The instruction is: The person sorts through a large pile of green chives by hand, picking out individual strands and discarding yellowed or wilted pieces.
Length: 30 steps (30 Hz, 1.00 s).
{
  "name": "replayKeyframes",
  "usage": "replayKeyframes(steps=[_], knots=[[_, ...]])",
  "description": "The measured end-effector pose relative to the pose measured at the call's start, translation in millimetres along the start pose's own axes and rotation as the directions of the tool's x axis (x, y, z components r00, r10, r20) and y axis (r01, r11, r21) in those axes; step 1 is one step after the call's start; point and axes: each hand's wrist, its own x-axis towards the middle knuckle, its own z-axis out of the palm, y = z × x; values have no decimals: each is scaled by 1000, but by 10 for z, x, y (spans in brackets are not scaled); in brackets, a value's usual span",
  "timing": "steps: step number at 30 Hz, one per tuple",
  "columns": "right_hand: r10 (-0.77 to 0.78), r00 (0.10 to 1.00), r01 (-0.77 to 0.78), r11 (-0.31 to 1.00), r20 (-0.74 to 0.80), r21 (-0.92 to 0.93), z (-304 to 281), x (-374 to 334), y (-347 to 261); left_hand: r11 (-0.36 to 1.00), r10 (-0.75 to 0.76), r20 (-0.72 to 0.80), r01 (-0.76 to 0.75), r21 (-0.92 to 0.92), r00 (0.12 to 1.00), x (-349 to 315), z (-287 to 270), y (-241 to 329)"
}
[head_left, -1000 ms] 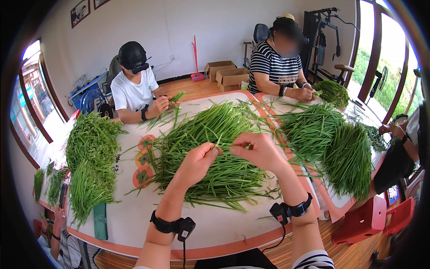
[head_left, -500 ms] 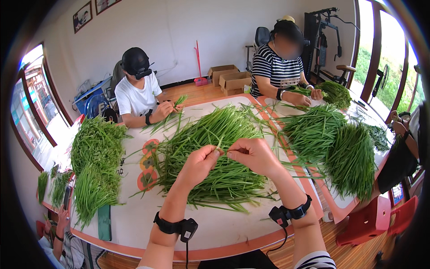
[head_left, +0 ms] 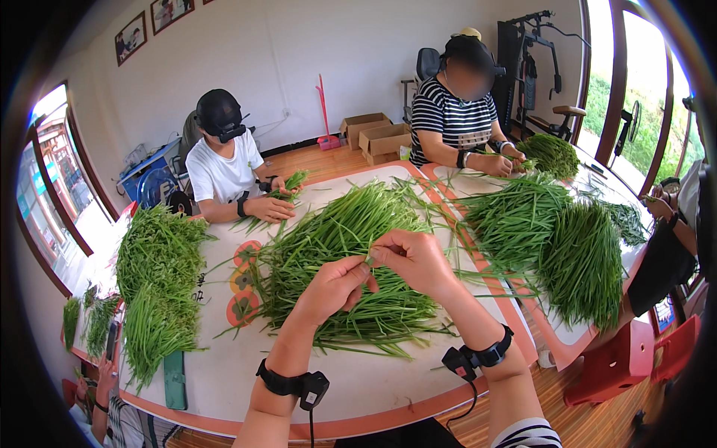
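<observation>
Both my hands are above a big heap of green garlic chives (head_left: 351, 216) in the middle of the table. My left hand (head_left: 337, 290) is closed in a pinch on a small green piece of chive stalk (head_left: 370, 261). Thumb and fingers of my right hand (head_left: 412, 261) close on that same piece, so the fingertips of both hands nearly touch. Most of the piece is hidden by the fingers. Loose stalks lie spread under and around my hands.
More chives (head_left: 160, 291) are piled at the table's left, by a dark green flat case (head_left: 175, 379). Further bundles (head_left: 579, 261) cover the right-hand table (head_left: 571, 340). Two people (head_left: 224, 168) handle stalks across from me. Red stools (head_left: 612, 362) stand at the right.
My hands have drawn closer together, the fingertips now meeting over the stalk piece. The person in white at the far left has lowered one hand to the table.
</observation>
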Motion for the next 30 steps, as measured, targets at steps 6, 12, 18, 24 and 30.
replayKeyframes(steps=[6, 12, 18, 24, 30], knots=[[92, 979, -116, 985, 182, 126, -35, 20, -28, 988, -45, 82, 32, 149, 996, 11, -49, -44], [2, 990, -16, 995, 141, 94, 15, 14, 61, 979, -7, 93, -12, 201, 996, -6, -37, -76], [120, 981, -145, 975, 150, 166, -191, 82, 102, 981, -29, 104, 8, 193, 994, -20, -17, 19], [-45, 997, 78, 791, 70, -606, -324, 117, 642, 982, 0, -79, 15, 189, 997, -21, -143, 47], [38, 987, 79, 734, 158, -674, -203, 181, 814, 985, 64, -122, -43, 168, 990, -21, -191, 46]])
